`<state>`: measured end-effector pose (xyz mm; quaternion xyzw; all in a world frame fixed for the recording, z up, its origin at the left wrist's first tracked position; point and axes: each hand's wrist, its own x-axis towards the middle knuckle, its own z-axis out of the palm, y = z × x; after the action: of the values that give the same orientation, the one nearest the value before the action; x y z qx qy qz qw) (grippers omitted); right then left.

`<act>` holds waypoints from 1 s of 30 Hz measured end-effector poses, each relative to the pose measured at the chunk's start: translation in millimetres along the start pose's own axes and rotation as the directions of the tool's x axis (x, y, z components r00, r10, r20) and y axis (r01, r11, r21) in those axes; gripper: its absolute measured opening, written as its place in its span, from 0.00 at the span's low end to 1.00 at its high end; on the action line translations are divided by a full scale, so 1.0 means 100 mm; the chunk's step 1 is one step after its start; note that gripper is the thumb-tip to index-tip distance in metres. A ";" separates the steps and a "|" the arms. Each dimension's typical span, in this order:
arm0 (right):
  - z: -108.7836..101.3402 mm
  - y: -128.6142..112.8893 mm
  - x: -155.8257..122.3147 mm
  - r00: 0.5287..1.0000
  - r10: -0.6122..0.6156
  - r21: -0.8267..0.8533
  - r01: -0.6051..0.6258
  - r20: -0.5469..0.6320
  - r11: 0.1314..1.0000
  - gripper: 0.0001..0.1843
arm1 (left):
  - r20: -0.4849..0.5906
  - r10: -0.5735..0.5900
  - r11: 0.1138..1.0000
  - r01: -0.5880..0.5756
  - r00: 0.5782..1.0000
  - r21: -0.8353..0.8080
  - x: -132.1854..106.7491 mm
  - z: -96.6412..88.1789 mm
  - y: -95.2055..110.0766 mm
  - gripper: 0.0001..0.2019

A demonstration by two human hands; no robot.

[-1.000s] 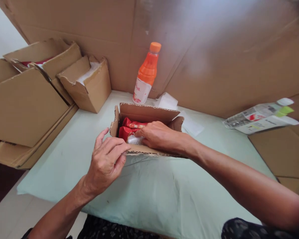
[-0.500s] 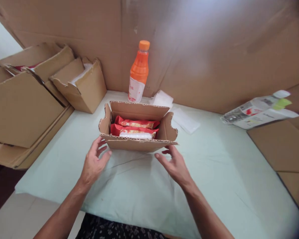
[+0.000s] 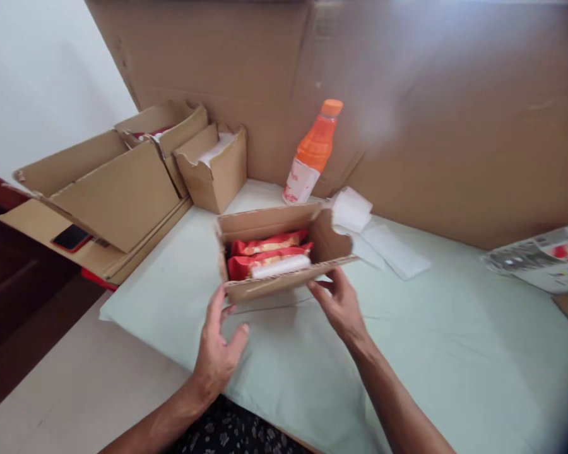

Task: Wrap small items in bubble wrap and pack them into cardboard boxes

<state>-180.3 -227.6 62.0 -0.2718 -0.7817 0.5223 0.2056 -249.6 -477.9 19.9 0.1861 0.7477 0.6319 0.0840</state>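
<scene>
A small open cardboard box (image 3: 269,291) stands at an angle near the middle of the table. Inside lie two red snack packets (image 3: 269,244) and, in front of them, a white wrapped item (image 3: 281,267). My right hand (image 3: 338,306) grips the box at its front right corner, thumb on the near side, the other fingers partly hidden by the box. By the front left corner, my left hand (image 3: 220,347) is open with thumb and fingers apart. Its fingertips are close to the box; I cannot tell whether they touch.
An orange-capped bottle (image 3: 310,151) stands behind the box, beside white folded sheets (image 3: 397,252). Larger cardboard boxes (image 3: 118,195) are at the left, with a phone (image 3: 71,238) on a flap. A clear plastic bottle (image 3: 515,258) lies at the right edge. Cardboard (image 3: 454,126) walls the back.
The view has swung left, so things sit further right. The cardboard box has turned, its right end now further back. My right hand has closed on its corner; my left hand's thumb has dropped away from it.
</scene>
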 end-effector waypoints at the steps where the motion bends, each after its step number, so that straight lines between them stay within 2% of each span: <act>1: 0.24 -0.05 0.13 0.996 -0.049 0.031 0.047 0.077 0.998 0.31 | -0.073 -0.021 1.000 0.021 0.997 0.001 -0.02 -0.15 -0.02 0.33; 5: 1.23 -0.31 0.60 0.904 -0.294 0.163 0.254 0.309 0.953 0.45 | -0.283 -0.010 1.000 0.015 0.959 0.016 0.04 -0.61 -0.05 0.35; 8: 1.80 -0.39 0.76 0.872 -0.301 0.007 0.323 0.385 0.946 0.49 | -0.353 0.030 0.999 -0.020 0.935 0.033 0.13 -0.75 -0.11 0.36; 10: 2.02 -0.36 0.78 0.855 -0.261 -0.144 0.357 0.447 0.923 0.49 | -0.374 0.047 0.999 -0.036 0.926 0.037 0.19 -0.75 -0.17 0.37; 13: 2.14 -0.27 0.78 0.796 -0.267 -0.233 0.448 0.543 0.863 0.46 | -0.368 0.056 0.998 -0.041 0.928 0.048 0.29 -0.71 -0.27 0.37; 15: 2.16 -0.24 0.80 0.774 -0.287 -0.249 0.490 0.564 0.835 0.45 | -0.360 0.063 0.997 -0.046 0.931 0.057 0.36 -0.70 -0.31 0.37; 21: 2.23 -0.32 0.86 0.784 -0.237 -0.374 0.508 0.574 0.776 0.42 | -0.331 0.067 0.996 -0.041 0.941 0.083 0.61 -0.73 -0.46 0.37; 25: 2.26 -0.33 0.84 0.771 -0.235 -0.408 0.538 0.591 0.738 0.39 | -0.319 0.027 0.997 -0.002 0.947 0.079 0.75 -0.73 -0.58 0.37; 30: 2.26 -0.26 0.83 0.765 -0.260 -0.409 0.560 0.589 0.721 0.38 | -0.306 -0.027 0.995 0.054 0.952 0.082 0.79 -0.74 -0.68 0.36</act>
<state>-386.7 -341.6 5.1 0.0092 -0.9659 0.2574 0.0246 -360.2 -524.6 -23.7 0.0746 0.7828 0.6172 -0.0279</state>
